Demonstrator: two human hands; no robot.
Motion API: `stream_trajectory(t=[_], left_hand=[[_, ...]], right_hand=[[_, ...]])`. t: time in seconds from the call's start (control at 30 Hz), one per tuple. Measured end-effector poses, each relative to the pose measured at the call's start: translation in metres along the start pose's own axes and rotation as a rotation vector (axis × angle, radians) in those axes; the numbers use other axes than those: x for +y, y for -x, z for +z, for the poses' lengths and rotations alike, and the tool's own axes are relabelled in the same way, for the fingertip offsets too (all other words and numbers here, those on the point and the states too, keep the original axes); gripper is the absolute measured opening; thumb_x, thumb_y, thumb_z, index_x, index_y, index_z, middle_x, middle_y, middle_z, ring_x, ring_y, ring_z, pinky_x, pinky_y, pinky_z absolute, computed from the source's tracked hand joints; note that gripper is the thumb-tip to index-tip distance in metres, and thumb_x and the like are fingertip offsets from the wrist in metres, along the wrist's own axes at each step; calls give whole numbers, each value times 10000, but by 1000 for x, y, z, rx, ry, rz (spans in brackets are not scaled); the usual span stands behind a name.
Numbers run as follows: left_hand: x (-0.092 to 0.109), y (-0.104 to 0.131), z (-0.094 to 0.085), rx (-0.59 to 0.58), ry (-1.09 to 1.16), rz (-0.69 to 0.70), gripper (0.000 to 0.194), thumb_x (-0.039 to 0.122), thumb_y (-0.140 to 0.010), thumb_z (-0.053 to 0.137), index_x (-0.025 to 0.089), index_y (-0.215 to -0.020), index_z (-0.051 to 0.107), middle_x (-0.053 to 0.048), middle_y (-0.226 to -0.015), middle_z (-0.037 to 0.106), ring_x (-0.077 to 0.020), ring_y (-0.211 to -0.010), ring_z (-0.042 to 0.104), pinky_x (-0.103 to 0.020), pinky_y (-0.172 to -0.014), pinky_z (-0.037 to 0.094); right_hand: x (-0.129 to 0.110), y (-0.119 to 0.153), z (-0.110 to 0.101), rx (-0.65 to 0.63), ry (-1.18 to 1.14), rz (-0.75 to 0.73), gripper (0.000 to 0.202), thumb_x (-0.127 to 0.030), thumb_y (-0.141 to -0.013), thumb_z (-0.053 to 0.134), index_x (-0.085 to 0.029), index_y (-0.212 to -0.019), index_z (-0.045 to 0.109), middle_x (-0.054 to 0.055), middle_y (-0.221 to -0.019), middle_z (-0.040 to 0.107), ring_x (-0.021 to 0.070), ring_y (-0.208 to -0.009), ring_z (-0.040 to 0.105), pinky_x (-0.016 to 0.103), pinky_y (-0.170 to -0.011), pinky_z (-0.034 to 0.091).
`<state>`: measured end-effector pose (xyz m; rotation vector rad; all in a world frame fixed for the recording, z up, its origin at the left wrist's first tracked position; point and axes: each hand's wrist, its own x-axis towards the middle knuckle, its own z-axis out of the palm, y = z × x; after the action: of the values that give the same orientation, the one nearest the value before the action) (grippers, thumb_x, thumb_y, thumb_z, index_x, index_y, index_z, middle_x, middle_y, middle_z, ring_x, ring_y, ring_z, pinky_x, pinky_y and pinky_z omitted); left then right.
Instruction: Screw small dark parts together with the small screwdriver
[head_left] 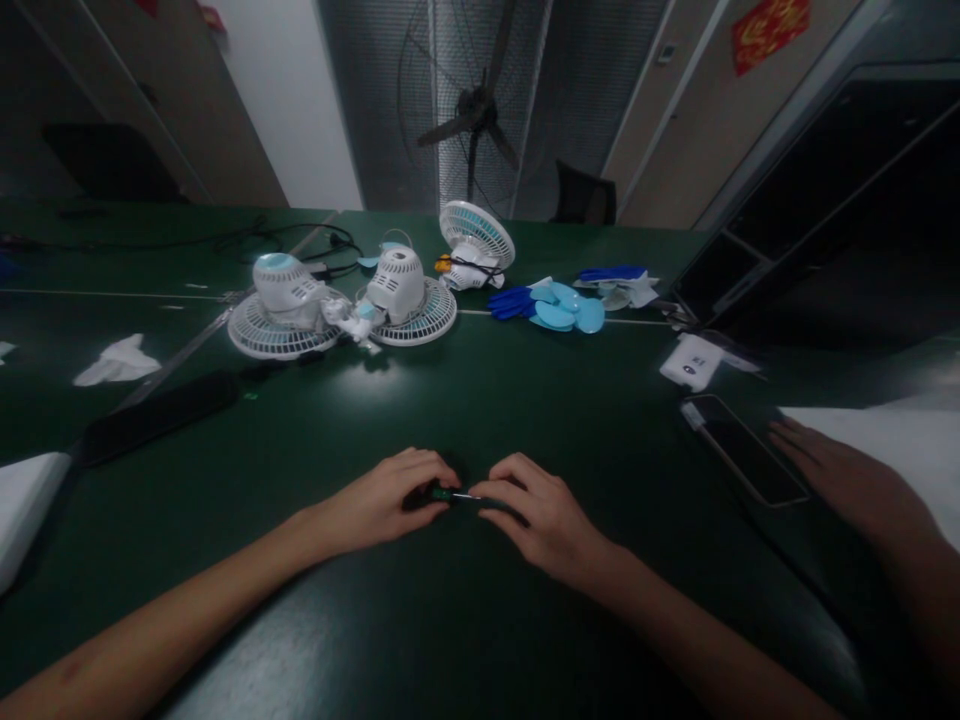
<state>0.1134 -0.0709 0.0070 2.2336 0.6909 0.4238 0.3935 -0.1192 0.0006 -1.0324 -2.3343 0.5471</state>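
Low over the green table (pixel 570 400), near the middle, both my hands hold a small screwdriver (pixel 465 496). Its thin metal shaft shows between them. My left hand (pixel 405 492) is closed on the dark end with a bit of green. At the other side, my right hand (pixel 529 510) pinches the shaft's end and a dark, slim part partly hidden by the fingers. Beyond my hands stand several white fan units: one fan (pixel 281 300) at left, another fan (pixel 405 295) beside it, both grille down, and a third fan (pixel 476 245) tilted farther back.
Blue gloves (pixel 512 302) and light-blue fan blades (pixel 566 308) lie at the back. To the right are a smartphone (pixel 746 450), a white box (pixel 691 362) and another person's hand (pixel 855 475). A dark elongated object (pixel 161 415) and crumpled white tissue (pixel 118 360) lie left.
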Motion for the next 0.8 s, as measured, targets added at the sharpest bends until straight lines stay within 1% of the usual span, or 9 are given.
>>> stream_trajectory(t=[0.17,0.27,0.37,0.47,0.57,0.8], left_hand=[[0,1,0,-1,11,-10,239,216,-1017,656,238,-1255,639,-49,-1128,663,-193,-972,605,-310,-840,485],[0,1,0,5,41,-21,238,223,-1020,656,233,-1257,637,-51,-1140,650,-183,-964,616,-299,-827,497],[0,1,0,14,56,-33,219,234,-1027,651,227,-1245,640,-55,-1141,642,-178,-952,624,-295,-812,506],[-1,1,1,28,42,-21,226,220,-1025,655,230,-1251,641,-60,-1159,649,-196,-1022,626,-316,-866,510],[-1,1,1,44,19,-2,259,188,-1017,660,237,-1270,638,-60,-1182,658,-215,-1106,615,-351,-947,500],[1,0,-1,41,30,31,249,174,-1038,627,234,-1280,639,-63,-1194,667,-213,-1124,616,-367,-973,504]], right_hand=[[0,-1,0,-16,-30,11,366,-108,-951,739,-211,-1297,675,79,-1188,660,224,-1050,655,342,-843,574],[0,-1,2,-26,-22,33,331,-151,-963,752,-207,-1280,676,73,-1171,682,225,-1050,664,341,-849,577],[-1,-2,3,-73,48,60,263,-214,-1000,732,-223,-1259,689,61,-1153,701,228,-1038,678,337,-809,576],[-1,-2,2,-110,90,77,253,-262,-1044,683,-244,-1297,683,47,-1183,699,204,-985,697,314,-762,568],[-1,-1,2,-127,94,82,246,-274,-1069,642,-253,-1312,678,43,-1204,690,179,-929,700,297,-748,562],[-9,-5,-4,-149,96,121,267,-326,-1050,650,-248,-1305,660,43,-1193,682,184,-930,690,298,-721,534]])
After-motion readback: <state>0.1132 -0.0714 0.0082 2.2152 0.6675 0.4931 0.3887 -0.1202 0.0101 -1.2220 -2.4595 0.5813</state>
